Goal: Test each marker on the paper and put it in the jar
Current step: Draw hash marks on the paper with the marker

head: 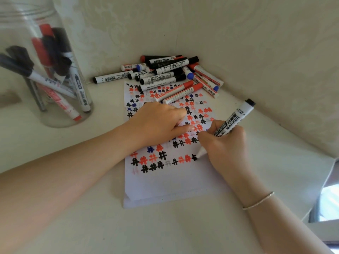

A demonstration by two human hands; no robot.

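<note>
Both forearms are showing bare to the frame edge; no sleeves are reaching into view. Right wrist is wearing a thin bracelet (258, 200), pale metallic with a fine beaded or twisted texture, sitting loosely around the wrist. Left hand (156, 123) and right hand (225, 143) are appearing ungloved.

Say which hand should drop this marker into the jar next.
Probably the right hand: it already grips the marker, though the jar stands at far left. The left hand presses the paper flat.

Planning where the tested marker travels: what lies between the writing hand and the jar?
In the head view, the left hand pressing the paper lies between the right hand and the jar.
</note>
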